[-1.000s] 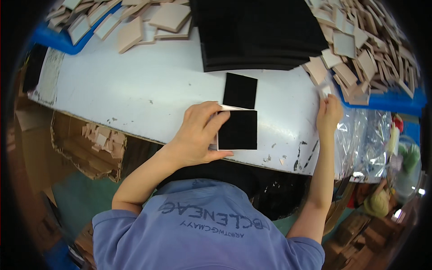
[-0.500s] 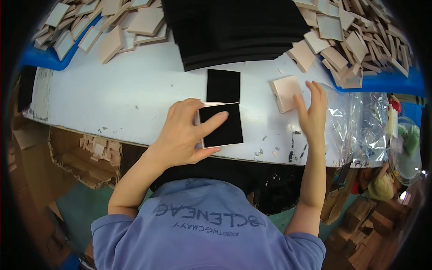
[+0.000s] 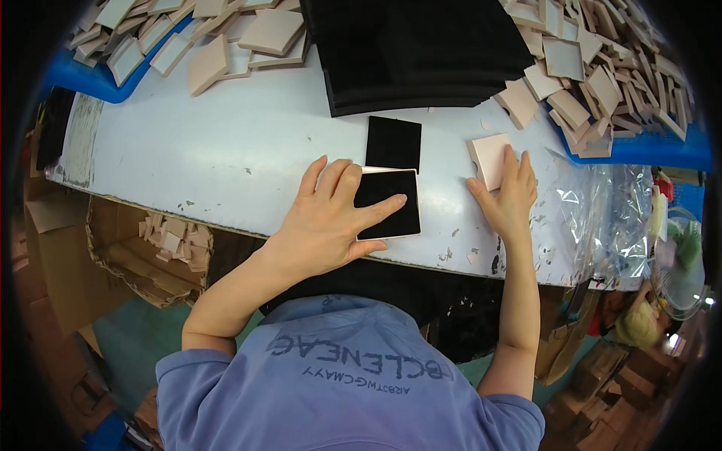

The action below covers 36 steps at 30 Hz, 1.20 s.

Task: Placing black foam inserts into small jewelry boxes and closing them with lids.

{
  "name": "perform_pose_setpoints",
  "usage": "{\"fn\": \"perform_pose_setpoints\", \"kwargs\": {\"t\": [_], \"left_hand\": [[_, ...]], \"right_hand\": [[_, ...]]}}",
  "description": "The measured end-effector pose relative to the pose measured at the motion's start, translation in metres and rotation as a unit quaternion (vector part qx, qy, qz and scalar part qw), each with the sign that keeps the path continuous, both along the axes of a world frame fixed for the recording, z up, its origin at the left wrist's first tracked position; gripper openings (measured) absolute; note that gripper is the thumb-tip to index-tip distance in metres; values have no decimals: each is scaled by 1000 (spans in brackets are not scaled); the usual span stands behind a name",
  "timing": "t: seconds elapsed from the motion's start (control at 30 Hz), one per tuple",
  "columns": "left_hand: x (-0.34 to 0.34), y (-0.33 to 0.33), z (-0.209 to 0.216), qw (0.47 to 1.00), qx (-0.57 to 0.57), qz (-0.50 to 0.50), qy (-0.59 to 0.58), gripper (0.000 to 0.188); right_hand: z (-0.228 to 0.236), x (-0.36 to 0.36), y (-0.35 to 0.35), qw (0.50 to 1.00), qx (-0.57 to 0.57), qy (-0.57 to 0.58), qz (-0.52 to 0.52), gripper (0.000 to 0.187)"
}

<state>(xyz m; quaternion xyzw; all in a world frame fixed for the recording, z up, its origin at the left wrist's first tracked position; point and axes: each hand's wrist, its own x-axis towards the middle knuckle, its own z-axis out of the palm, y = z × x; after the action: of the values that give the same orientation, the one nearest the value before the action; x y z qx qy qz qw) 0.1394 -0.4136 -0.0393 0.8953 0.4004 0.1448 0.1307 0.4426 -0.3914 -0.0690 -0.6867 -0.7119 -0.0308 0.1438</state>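
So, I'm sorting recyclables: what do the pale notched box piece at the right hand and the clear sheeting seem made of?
Pale notched box piece: matte, probably paperboard, flat and crisp-edged. Clear sheeting: glossy, likely plastic film, creased and glinting.

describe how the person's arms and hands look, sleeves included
The left hand and right hand are bare, without gloves; no bracelet or watch shows at either wrist. Short sleeves of a muted blue-violet fabric shirt, marked with dark lettering, leave both forearms bare.

Two hands (image 3: 323, 218) (image 3: 511, 201), two black squares (image 3: 393, 143) (image 3: 397, 222), one black stack (image 3: 421, 60) and one pale box (image 3: 490, 159) at the right fingers (image 3: 510, 162) on one bench (image 3: 188, 146), with two heaped blue trays (image 3: 113, 92) (image 3: 662, 152) whose pale boxes (image 3: 564, 59) are too many to count
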Motion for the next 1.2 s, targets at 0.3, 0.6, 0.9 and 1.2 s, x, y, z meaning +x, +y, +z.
{"fn": "perform_pose_setpoints", "kwargs": {"t": [0.3, 0.6, 0.9, 1.2], "left_hand": [[-12, 12, -32, 963, -73, -11, -258, 86], [-9, 21, -32, 976, 7, -70, -207, 83], [-14, 19, -26, 993, -15, -60, -100, 84], [-164, 165, -32, 961, 136, 221, -98, 75]], "right_hand": [[29, -56, -4, 899, -98, 245, 350, 75], [47, -97, -13, 892, -98, 91, 433, 59], [30, -92, -20, 893, -121, 112, 418, 62], [33, -58, 35, 943, -47, 74, 320, 50]]}}
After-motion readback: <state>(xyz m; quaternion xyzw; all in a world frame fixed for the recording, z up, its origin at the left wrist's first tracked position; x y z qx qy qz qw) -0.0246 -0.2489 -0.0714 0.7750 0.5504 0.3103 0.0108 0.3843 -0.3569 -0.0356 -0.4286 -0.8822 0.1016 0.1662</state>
